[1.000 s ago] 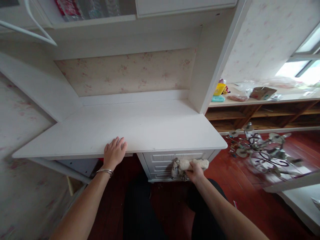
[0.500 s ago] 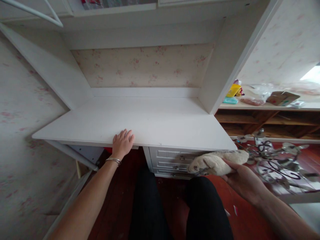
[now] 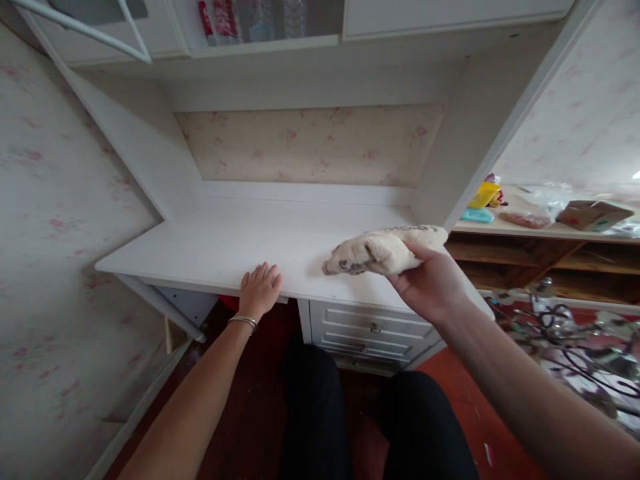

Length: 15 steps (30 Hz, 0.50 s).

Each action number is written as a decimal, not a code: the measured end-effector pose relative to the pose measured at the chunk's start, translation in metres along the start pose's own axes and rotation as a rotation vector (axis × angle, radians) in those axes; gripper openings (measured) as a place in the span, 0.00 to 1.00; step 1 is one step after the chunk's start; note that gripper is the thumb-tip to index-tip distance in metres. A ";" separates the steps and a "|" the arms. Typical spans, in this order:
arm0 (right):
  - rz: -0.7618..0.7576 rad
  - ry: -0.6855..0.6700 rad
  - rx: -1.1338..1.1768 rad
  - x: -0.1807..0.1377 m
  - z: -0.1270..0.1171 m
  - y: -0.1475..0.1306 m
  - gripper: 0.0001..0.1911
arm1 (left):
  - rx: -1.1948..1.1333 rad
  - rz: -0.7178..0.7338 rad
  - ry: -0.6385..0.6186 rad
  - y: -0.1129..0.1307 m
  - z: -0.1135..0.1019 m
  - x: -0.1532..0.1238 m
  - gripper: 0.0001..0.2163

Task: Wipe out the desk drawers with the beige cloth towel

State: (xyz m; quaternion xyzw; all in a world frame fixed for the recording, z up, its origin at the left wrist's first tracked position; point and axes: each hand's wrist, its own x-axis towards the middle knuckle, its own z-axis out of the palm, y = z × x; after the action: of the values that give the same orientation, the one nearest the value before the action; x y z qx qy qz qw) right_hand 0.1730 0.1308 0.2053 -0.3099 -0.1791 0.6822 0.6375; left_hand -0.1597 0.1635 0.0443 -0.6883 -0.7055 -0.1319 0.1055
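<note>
My left hand [image 3: 261, 289] lies flat on the front edge of a white desk [image 3: 225, 233], its fingers spread and nothing held. A bracelet circles that wrist. In my right hand [image 3: 430, 280] is a bunched, fluffy cream cloth [image 3: 385, 252] with dark grey markings. The thumb and fingers close around its right part, while its left end droops toward the right half of the desktop. Whether the cloth touches the surface I cannot tell.
White drawers [image 3: 370, 330] with knobs sit under the desk's right side. Overhead is a cupboard shelf holding plastic bottles [image 3: 261, 20]. To the right, a wooden shelf unit [image 3: 500, 247] carries bags and a cardboard box [image 3: 593, 215]; a chandelier [image 3: 575, 327] stands before it.
My right hand has lifted the cloth from beside the desk's front right corner and brought it left over the desktop. My left hand stays on the edge. The view has shifted slightly.
</note>
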 end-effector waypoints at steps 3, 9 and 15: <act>-0.072 -0.079 0.120 0.040 0.029 0.027 0.13 | -0.009 -0.002 0.015 -0.001 0.000 0.001 0.23; 0.262 0.112 -0.263 0.083 0.009 0.101 0.07 | -0.015 0.006 0.053 -0.001 0.000 0.001 0.22; 0.361 0.043 -0.521 0.065 -0.041 0.088 0.07 | -0.023 -0.005 0.041 0.001 -0.002 0.001 0.23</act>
State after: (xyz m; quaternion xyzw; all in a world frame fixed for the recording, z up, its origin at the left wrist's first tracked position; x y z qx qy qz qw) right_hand 0.1337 0.1778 0.1055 -0.5039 -0.2766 0.7088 0.4089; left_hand -0.1592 0.1636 0.0460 -0.6849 -0.7033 -0.1540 0.1117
